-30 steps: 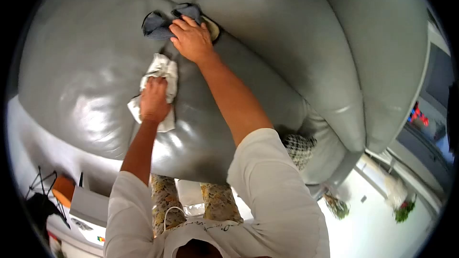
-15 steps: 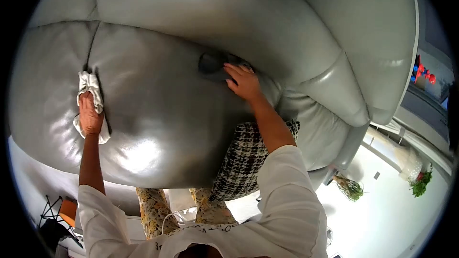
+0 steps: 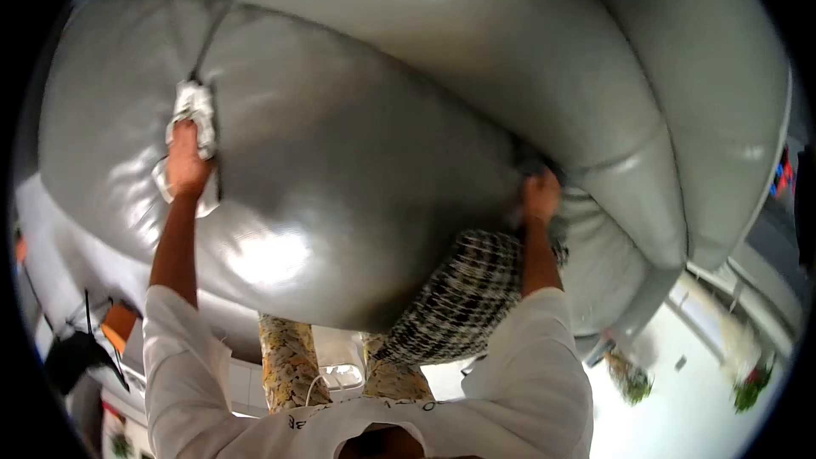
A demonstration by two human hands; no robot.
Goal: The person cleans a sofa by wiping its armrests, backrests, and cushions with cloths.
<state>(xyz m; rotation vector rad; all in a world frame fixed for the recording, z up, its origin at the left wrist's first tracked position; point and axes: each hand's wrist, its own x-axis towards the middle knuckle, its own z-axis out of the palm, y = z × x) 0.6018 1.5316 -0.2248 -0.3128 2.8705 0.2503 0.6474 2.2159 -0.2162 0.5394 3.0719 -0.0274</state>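
My left hand (image 3: 189,166) is closed on a crumpled white cloth (image 3: 197,106) and presses it against the grey leather sofa seat (image 3: 340,161), close to the seam between two cushions. Over at the back right corner of the seat, my right hand (image 3: 541,194) has its fingers curled downward. Something dark (image 3: 529,155) shows just beyond those fingers; blur hides what it is. Below the right hand, partly behind the forearm, a black-and-white checked cushion (image 3: 455,302) leans at the seat's front right.
The sofa's padded backrest (image 3: 476,42) curves along the far side and the right. Beyond its right end are plants (image 3: 752,387) on a white floor. At lower left stand a black folding chair (image 3: 81,357) and an orange item (image 3: 119,327).
My right hand has moved right and toward me, into the seat corner, and its fingers have curled. The dark patch beside it has left mid-seat. My left hand stays on the cloth; the view has shifted.
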